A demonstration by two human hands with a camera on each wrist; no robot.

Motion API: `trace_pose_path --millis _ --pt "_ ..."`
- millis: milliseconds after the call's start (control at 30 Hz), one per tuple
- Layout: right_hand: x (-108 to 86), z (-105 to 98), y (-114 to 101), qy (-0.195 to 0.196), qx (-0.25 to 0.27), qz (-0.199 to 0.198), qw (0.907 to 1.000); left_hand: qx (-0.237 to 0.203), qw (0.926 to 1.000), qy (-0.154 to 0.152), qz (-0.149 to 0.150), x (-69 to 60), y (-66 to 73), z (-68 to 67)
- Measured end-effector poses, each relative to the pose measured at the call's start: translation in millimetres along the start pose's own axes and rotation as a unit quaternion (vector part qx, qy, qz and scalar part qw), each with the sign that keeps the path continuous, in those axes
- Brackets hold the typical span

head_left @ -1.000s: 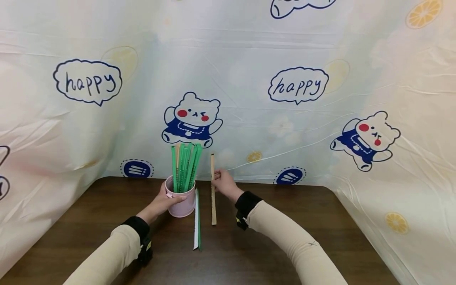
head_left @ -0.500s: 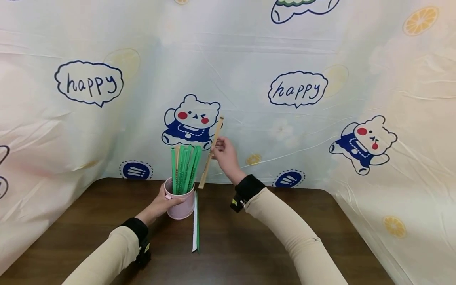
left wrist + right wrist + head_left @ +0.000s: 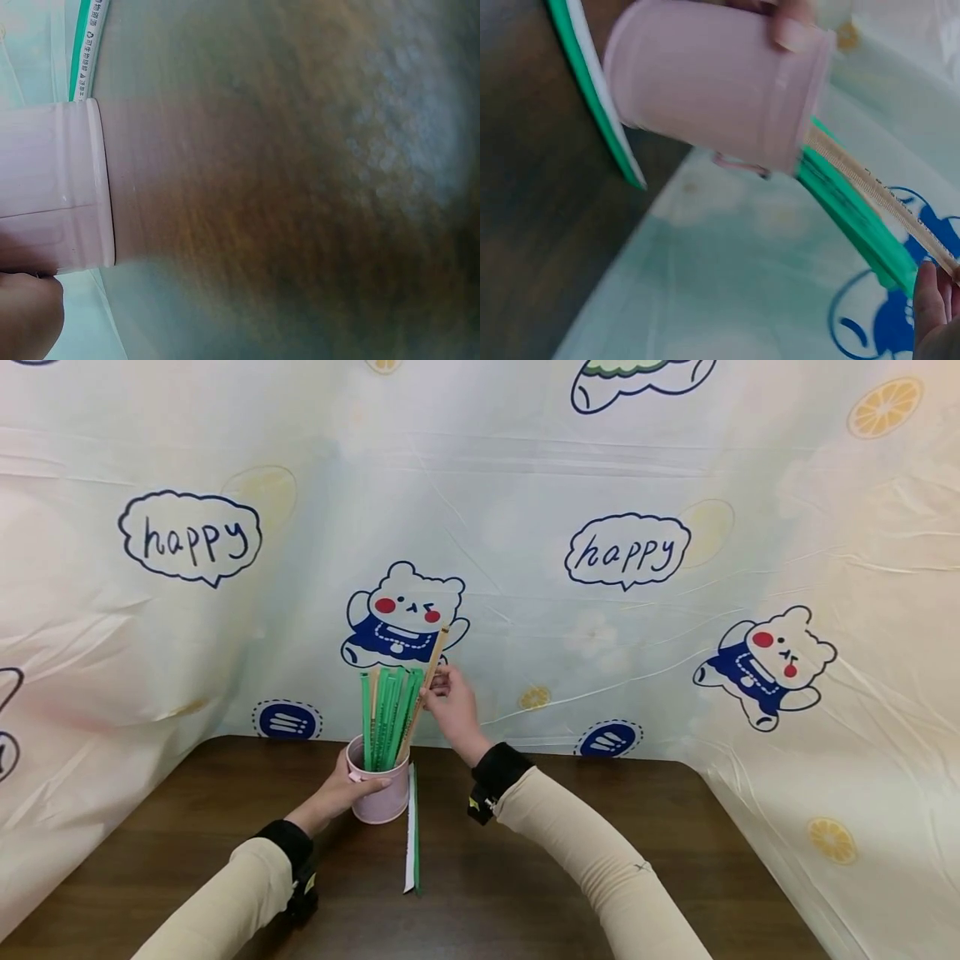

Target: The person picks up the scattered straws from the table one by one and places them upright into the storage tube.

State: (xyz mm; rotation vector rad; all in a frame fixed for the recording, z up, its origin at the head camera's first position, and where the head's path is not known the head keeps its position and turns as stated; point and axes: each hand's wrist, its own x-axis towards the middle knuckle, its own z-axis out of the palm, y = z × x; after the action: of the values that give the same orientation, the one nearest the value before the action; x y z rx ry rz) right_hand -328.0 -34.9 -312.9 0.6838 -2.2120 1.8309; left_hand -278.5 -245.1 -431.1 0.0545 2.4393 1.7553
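My left hand holds a small pink metal bucket, thumb across its front. Several green wrapped straws and a tan one stand upright in it. My right hand pinches another long tan wrapped straw, tilted, its lower end inside the bucket's right side. In the right wrist view this tan straw runs from the rim up to my fingertips. In the left wrist view the bucket shows only its lower part, beside part of my left hand.
On the brown table, a green-and-white wrapped straw lies just right of the bucket; I cannot tell whether it is one or two. A printed cloth hangs behind and at both sides of the table.
My right hand has lifted the tan straw off the table, raised it above the bucket, then moved left and down, bringing its lower end inside. My left hand keeps its grip on the bucket.
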Motion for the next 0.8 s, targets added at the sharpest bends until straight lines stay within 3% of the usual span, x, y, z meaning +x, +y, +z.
trace_pose_path --millis 367,800 --pt "-16.0 16 33 -0.033 -0.043 0.02 0.9984 0.001 1.0 -0.002 0.009 1.3 -2.6 0.5" --pt "-28.5 31 51 -0.071 -0.102 0.023 0.9919 -0.011 0.9998 -0.002 0.017 -1.5 -0.8 -0.8"
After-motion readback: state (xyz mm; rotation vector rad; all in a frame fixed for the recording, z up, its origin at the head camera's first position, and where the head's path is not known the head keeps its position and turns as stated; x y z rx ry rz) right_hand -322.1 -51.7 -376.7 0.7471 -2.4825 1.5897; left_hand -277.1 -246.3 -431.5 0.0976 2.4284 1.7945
